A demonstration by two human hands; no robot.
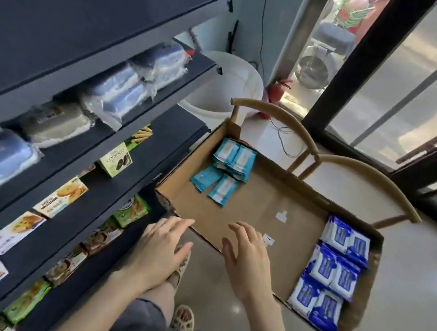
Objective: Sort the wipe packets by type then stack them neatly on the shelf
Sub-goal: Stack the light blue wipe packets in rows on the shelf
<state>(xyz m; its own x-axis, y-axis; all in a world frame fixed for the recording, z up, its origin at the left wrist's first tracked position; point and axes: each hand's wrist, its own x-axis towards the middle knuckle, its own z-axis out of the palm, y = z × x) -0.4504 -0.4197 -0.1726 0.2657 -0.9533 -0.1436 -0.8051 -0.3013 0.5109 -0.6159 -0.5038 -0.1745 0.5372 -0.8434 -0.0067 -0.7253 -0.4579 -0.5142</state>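
We see left hand (161, 245) and right hand (245, 258) both empty, fingers loosely spread, over near edge of cardboard box (262, 209); bare cardboard beyond them gives us open room; dark-blue-and-white wipe packets (335, 272) lie in paired rows at box's right end, against its wall; teal-and-white wipe packets (228, 167) sit in far left corner, two loose ones just nearer; dark shelf (127, 156) runs along left, close to box's edge; packet print too blurred for us to read; lower shelf cut off by frame.

Matt brown cardboard tray (249, 199), glossy plastic wipe packets (337, 273), smooth wooden chair back (368, 172), shiny tiled floor (405, 295)
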